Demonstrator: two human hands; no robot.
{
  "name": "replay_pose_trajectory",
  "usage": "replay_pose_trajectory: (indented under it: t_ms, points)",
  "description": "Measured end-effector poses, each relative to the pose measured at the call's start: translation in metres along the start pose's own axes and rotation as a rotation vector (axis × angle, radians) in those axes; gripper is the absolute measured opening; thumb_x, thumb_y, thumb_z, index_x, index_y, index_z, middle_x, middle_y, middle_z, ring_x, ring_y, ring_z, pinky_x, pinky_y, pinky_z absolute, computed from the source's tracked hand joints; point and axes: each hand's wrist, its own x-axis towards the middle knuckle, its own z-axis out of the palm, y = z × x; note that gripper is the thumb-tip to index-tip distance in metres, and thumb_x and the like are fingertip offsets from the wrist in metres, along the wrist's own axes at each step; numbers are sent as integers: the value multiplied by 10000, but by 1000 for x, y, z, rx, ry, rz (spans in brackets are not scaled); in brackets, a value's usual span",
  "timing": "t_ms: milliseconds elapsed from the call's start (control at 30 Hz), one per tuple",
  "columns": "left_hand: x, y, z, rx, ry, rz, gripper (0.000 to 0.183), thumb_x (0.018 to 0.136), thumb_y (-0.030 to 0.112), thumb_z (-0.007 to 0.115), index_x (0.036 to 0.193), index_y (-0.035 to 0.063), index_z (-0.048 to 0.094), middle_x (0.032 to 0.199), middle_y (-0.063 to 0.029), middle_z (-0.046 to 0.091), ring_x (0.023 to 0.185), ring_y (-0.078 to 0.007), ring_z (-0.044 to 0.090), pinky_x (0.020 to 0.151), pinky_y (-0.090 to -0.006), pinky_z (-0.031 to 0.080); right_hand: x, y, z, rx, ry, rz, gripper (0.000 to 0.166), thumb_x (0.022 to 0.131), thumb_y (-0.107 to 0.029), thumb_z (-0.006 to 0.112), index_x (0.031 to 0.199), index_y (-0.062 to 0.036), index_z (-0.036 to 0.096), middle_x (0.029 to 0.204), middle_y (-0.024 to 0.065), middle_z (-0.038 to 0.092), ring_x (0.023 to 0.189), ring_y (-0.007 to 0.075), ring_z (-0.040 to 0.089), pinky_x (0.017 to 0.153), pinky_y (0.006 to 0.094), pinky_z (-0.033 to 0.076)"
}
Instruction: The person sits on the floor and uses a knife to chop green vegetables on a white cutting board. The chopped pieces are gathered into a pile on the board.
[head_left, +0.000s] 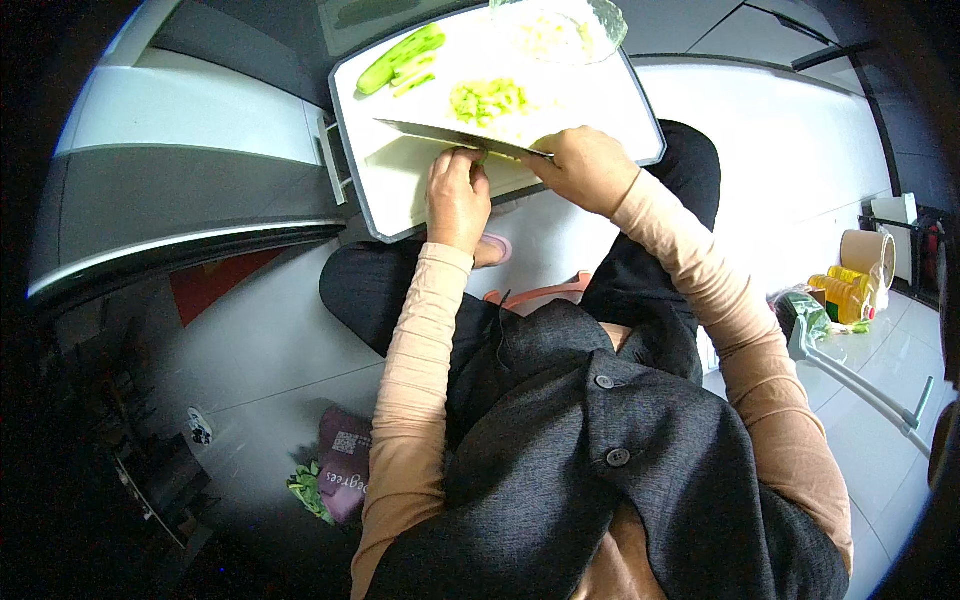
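Note:
My right hand (589, 169) grips the handle of a kitchen knife (450, 135), whose blade points left across a white cutting board (615, 112) with a grey rim. Close under the blade, my left hand (456, 191) presses its curled fingertips on a green vegetable piece (484, 158), mostly hidden by fingers and knife. Beyond the blade lies a pile of diced green vegetable (489, 101). At the board's far left rest a length of cucumber (401, 58) and several cut strips (415, 76). A clear glass bowl (611, 26) holding pale chopped pieces stands at the far right.
A cabinet with a bar handle (332, 161) borders the board's left side. On the floor at right are bottles of yellow oil (844, 296), bagged greens (806, 311) and a pale metal frame (855, 382). A purple bag (345, 469) with leafy greens (309, 491) lies lower left.

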Motion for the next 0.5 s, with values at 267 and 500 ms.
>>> replay_pose_trajectory:
  t_ms: [267, 500]
  points:
    - [0, -2, 1, -21, 8, 9, 171, 738, -13, 584, 906, 18, 586, 936, -157, 586, 896, -355, 554, 808, -430, 450, -13, -4, -20, 43, 2, 10, 278, 848, -265, 572, 892, -18, 689, 690, 194, 633, 618, 344, 628, 618, 400, 511]
    - [1, -4, 3, -12, 33, 48, 161, 738, -17, 578, 897, 8, 582, 931, -164, 589, 888, -353, 561, 802, -430, 454, -19, -5, -25, 37, -5, -11, 274, 844, -255, 574, 897, -13, 689, 691, 196, 635, 622, 340, 631, 624, 396, 513]
